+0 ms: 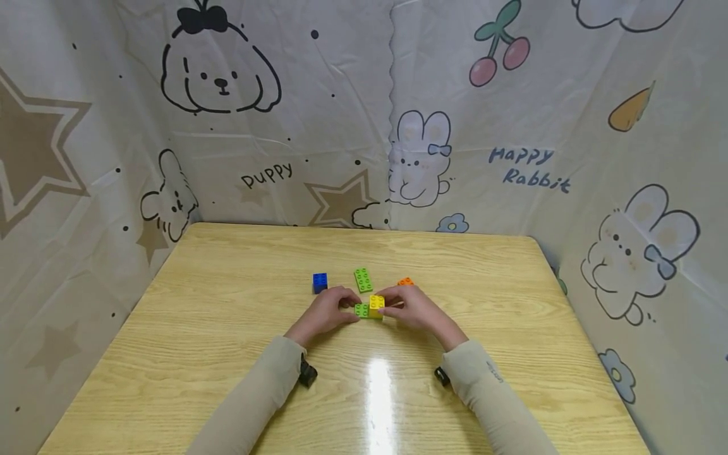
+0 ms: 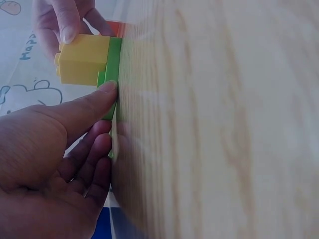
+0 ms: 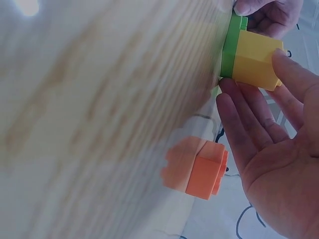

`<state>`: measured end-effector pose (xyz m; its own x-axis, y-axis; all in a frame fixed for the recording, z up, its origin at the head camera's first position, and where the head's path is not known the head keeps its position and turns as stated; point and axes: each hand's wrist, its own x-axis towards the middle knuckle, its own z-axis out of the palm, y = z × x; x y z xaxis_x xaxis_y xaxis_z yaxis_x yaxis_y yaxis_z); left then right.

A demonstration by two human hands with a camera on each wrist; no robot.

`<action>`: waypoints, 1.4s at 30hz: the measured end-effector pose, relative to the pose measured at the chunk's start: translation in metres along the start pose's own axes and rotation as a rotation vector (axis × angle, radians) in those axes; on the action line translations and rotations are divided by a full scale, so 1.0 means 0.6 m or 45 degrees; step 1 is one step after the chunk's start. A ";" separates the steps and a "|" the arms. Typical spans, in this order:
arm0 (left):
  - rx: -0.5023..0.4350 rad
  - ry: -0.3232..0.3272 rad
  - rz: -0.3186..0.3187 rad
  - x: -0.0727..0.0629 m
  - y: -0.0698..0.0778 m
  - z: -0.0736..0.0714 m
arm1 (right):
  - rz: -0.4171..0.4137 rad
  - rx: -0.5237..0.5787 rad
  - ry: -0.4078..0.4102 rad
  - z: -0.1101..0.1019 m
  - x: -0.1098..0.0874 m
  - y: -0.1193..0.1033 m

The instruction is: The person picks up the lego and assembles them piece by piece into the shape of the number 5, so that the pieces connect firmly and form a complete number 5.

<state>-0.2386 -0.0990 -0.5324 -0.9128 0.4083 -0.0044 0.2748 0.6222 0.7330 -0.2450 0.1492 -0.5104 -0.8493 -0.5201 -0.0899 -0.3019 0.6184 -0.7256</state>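
Note:
A yellow building block [image 1: 376,305] sits upright on the right part of a flat green building block [image 1: 361,310], whose studs show on the left. My left hand [image 1: 328,309] pinches the green block's left end, thumb on the near side, as the left wrist view shows. With thumb and fingers, my right hand [image 1: 418,308] holds the yellow block [image 3: 256,59] from the right. In the right wrist view, the yellow block's lower face meets the green block [image 3: 230,50], which lies against the tabletop.
Behind the hands on the wooden table [image 1: 227,265] lie a blue block [image 1: 320,283], a second green block [image 1: 363,280] and an orange block [image 1: 406,281], partly hidden by my right hand. A printed cloth [image 1: 341,139] hangs along the table's back and sides.

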 end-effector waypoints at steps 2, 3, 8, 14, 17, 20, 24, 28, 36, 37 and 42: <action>-0.002 -0.004 0.004 0.001 -0.002 0.001 | -0.002 0.002 -0.003 0.000 -0.001 0.000; -0.003 -0.008 0.004 0.002 -0.004 0.002 | -0.004 0.004 -0.004 0.000 -0.002 -0.001; -0.010 -0.014 -0.007 0.003 -0.006 0.003 | -0.013 0.010 -0.007 -0.001 -0.004 -0.001; -0.022 -0.016 -0.026 0.003 -0.002 0.000 | -0.015 -0.006 0.004 -0.001 -0.003 -0.001; -0.014 -0.015 -0.022 0.003 -0.001 0.000 | -0.016 -0.010 0.006 -0.002 -0.005 -0.001; -0.007 -0.013 -0.017 0.004 -0.002 0.001 | -0.030 -0.005 0.010 -0.006 -0.009 -0.001; -0.023 -0.009 -0.028 0.005 -0.001 0.001 | -0.077 0.012 0.064 -0.019 -0.017 -0.003; -0.033 -0.006 -0.024 0.005 0.002 -0.001 | -0.098 -0.009 0.184 -0.037 -0.023 -0.002; -0.019 -0.013 -0.010 0.001 0.003 -0.004 | -0.025 -0.050 0.379 -0.056 -0.030 0.026; -0.021 -0.016 -0.015 0.000 0.002 -0.004 | -0.014 -0.051 0.390 -0.057 -0.031 0.031; -0.029 -0.020 -0.035 0.001 -0.004 0.000 | 0.057 -0.049 0.400 -0.056 -0.035 0.052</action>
<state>-0.2398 -0.1002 -0.5339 -0.9151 0.4016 -0.0353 0.2425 0.6182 0.7476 -0.2511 0.1991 -0.5079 -0.9526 -0.2882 0.0979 -0.2720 0.6614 -0.6990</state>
